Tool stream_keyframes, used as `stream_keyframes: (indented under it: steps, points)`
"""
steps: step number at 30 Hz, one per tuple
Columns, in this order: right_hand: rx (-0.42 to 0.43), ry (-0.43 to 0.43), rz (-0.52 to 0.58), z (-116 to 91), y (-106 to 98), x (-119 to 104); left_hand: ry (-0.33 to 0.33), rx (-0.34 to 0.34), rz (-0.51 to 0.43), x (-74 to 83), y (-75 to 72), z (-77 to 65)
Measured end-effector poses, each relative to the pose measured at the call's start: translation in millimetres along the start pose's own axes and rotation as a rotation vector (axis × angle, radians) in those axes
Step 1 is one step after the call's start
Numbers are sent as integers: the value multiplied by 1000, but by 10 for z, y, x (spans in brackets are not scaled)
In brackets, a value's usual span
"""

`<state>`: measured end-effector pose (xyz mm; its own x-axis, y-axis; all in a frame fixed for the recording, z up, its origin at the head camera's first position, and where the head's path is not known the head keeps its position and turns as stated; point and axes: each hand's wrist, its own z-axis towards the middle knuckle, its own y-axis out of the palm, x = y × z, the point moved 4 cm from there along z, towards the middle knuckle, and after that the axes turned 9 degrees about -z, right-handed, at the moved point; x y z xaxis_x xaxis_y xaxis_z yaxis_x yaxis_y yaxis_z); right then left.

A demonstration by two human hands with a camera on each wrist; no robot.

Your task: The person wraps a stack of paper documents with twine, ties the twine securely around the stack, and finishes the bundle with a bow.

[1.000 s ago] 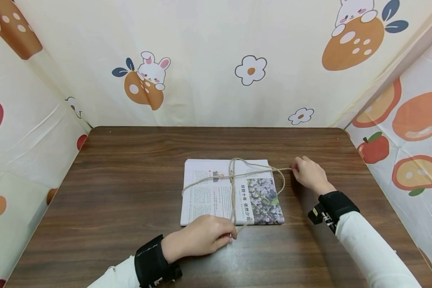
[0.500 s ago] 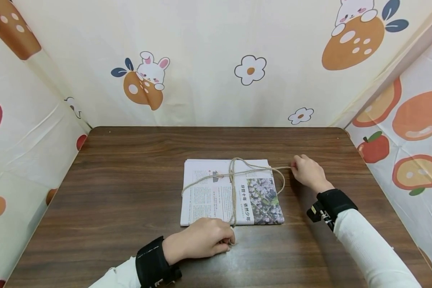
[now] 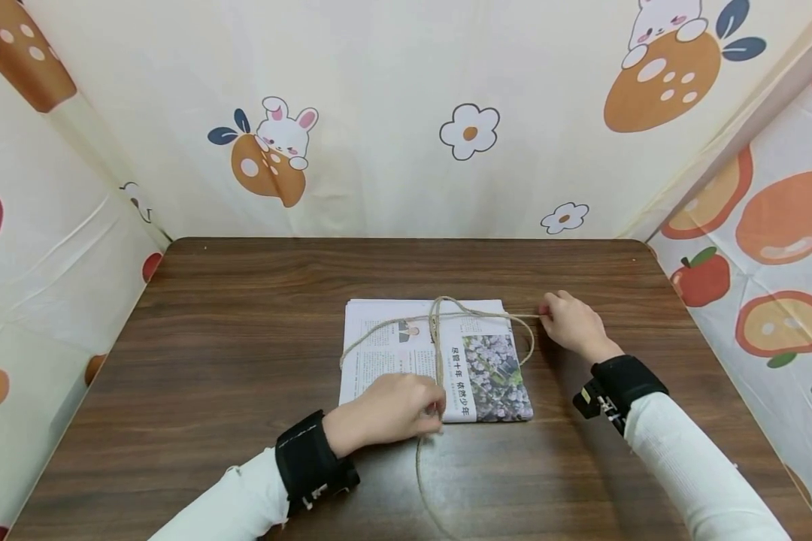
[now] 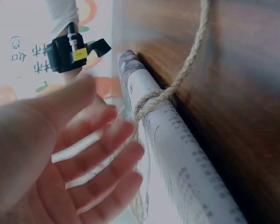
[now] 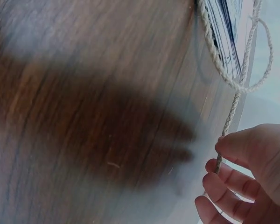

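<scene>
A folded stack of newspapers (image 3: 379,383) lies on the table with jute twine (image 3: 437,353) crossed over its top. My right hand (image 3: 575,323) is just off the stack's right side, pinching the twine between thumb and fingers; in the right wrist view the twine (image 5: 231,114) runs taut from those fingertips. Over the stack's front edge is my left hand (image 3: 395,409), fingers loosely bent. The left wrist view shows its thumb apart from the fingers (image 4: 114,172), with the twine (image 4: 151,105) wrapped round the newspaper edge just past the fingertips.
The brown wood-grain table (image 3: 243,338) extends around the stack. A loose twine tail hangs toward the front edge. Patterned cloth (image 3: 379,150) stands behind the table and at both sides. A loose loop of twine sticks out at the stack's right edge.
My left hand has let go of the twine end and moved up over the stack's front edge; the tail now trails toward the front. My right hand has shifted slightly left, still pinching.
</scene>
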<state>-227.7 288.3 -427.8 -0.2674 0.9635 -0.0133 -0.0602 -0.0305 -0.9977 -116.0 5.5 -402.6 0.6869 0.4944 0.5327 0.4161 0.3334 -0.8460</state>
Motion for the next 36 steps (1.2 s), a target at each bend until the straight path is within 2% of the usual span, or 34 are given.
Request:
stream_keyframes:
  steps: [3,6,12,20,24,29,32,36]
  points:
    - [-13,-30,15,4,10,-44,-71,80,31,-52,-25,119]
    - [-24,-73,39,9,34,-93,-144,123,81,-105,-15,224]
    - [-8,-160,86,31,65,-189,-256,133,182,-177,44,346]
    - [23,-226,132,45,60,-236,-307,120,212,-185,64,410]
    - [60,-210,110,56,36,-200,-296,121,181,-167,32,388]
    - [120,-149,66,81,-35,-120,-238,112,82,-113,-40,288]
    - [119,-108,54,85,-74,-71,-198,97,33,-58,-93,204]
    - [97,-66,45,76,-101,-33,-145,79,33,-3,-151,88]
